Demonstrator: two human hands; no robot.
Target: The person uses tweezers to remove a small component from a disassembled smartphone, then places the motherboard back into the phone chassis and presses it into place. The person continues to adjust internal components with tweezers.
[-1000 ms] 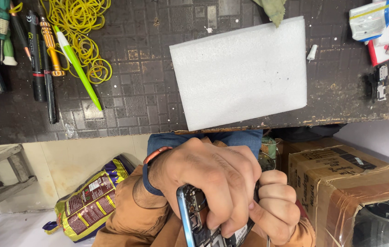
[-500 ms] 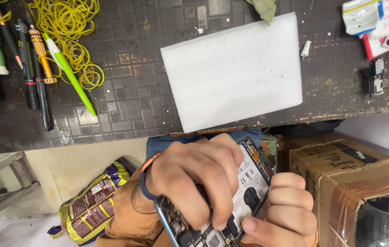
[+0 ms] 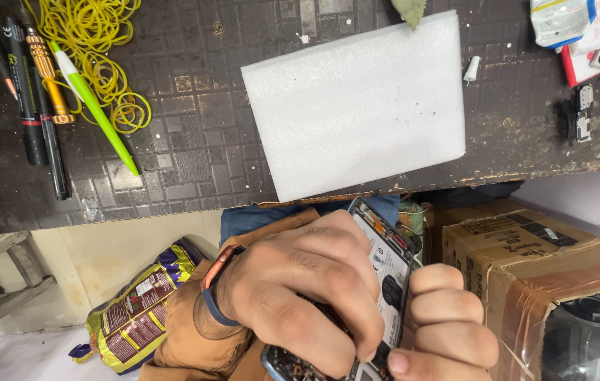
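Note:
Below the table's front edge, my left hand [image 3: 300,289] wraps its fingers around an opened phone [image 3: 385,257] whose back is off, showing white and dark inner parts. A wristband sits on that wrist. My right hand [image 3: 445,328] is curled in a fist against the phone's right side, near its lower end; what it grips is hidden. A white foam sheet [image 3: 356,99] lies on the dark patterned table [image 3: 201,141] just above the hands.
Pens, screwdrivers [image 3: 32,92] and a green pen [image 3: 95,106] lie at the table's left by a heap of yellow rubber bands [image 3: 95,49]. Small parts [image 3: 581,113] and packets [image 3: 582,28] sit at right. A taped cardboard box [image 3: 526,261] stands at right; a snack bag [image 3: 138,303] lies below left.
Both hands have lifted the phone and tilted it, so its open back now faces up and reaches close to the table edge.

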